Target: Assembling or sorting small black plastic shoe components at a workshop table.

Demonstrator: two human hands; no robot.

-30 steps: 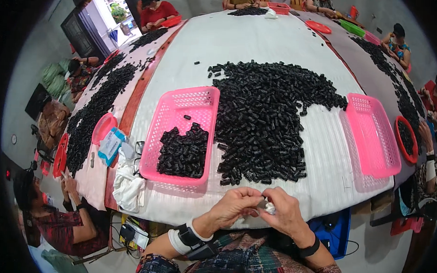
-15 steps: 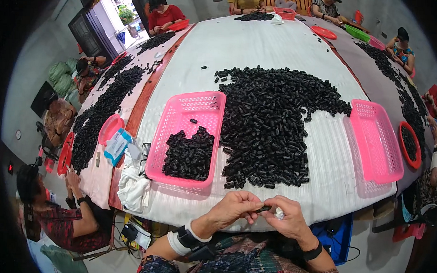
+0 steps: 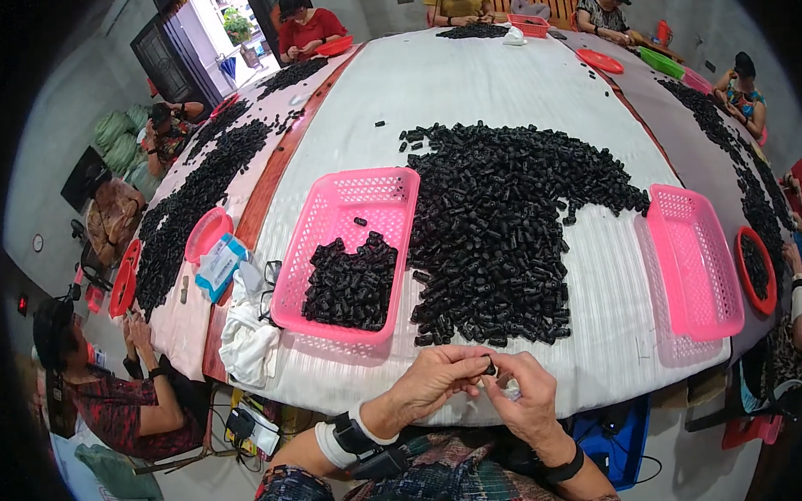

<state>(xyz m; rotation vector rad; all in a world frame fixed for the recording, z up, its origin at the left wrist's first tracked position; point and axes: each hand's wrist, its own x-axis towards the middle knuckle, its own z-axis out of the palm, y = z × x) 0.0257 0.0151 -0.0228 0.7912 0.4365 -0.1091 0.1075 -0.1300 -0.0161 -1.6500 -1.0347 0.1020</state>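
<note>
No words or numbers can be read. Print on the blue-and-white packet [image 3: 221, 267], near the left edge of the white-covered worktop [image 3: 376, 86], is too small to make out; so are the round wall clock [image 3: 37, 242] and the small red-lit display [image 3: 22, 304] farther left.

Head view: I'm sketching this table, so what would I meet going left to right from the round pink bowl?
Round pink bowl, white cloth, pink basket holding black pieces, main black pile, second pink basket, red bowl.
</note>
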